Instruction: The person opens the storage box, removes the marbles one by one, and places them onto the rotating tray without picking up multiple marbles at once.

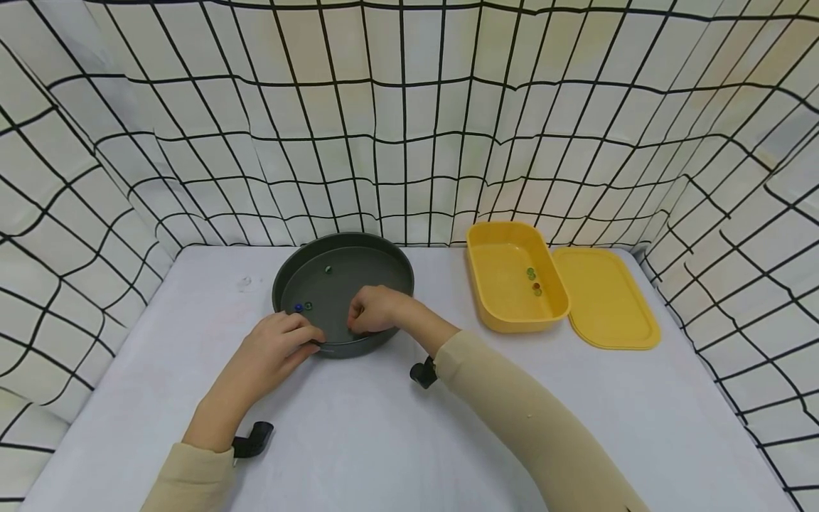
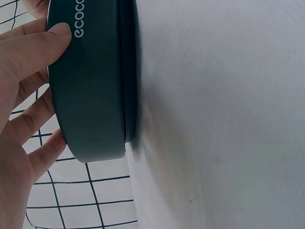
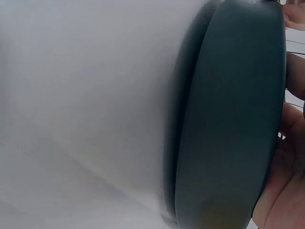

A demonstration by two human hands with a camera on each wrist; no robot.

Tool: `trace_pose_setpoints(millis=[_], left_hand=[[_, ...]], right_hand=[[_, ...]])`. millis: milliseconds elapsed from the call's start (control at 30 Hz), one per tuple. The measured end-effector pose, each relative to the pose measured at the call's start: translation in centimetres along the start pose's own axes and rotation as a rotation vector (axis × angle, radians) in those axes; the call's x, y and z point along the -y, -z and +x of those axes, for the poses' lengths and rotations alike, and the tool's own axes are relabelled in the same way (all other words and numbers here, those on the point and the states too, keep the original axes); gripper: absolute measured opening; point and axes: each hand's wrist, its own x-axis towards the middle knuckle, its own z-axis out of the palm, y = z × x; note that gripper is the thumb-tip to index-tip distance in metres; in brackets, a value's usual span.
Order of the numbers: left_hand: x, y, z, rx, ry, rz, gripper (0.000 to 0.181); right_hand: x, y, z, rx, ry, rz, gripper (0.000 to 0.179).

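In the head view we see a dark round pan [image 1: 358,274] just left of the frame's centre, with a blue marble [image 1: 298,308] and two greenish marbles [image 1: 328,269] inside. Only this view shows us the yellow tub [image 1: 508,259] right of centre, small marbles [image 1: 531,273] on its floor, and the flat yellow lid [image 1: 614,299] beside it. Only the left wrist view shows us pale lettering [image 2: 79,19] on the pan's wall, cut off by the top edge.

The right wrist view gives us the pan's outer wall, but its inside is hidden and the fingers are cropped at the right edge. The left hand [image 1: 278,345] grips the near-left rim, thumb outside, fingers spread over the edge. The right hand [image 1: 377,310] reaches over the near-right rim, fingers curled down; we cannot tell whether they pinch anything.
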Motion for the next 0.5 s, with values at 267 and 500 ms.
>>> trace_pose_setpoints(millis=[267, 500], left_hand=[[0.0, 0.0, 0.0, 0.002, 0.004, 0.013, 0.026], [-0.1, 0.0, 0.1, 0.006, 0.009, 0.017, 0.026]], right_hand=[[-0.3, 0.1, -0.2, -0.015, 0.036, 0.082, 0.006], [-1.4, 1.0, -1.0, 0.029, 0.117, 0.469, 0.022]])
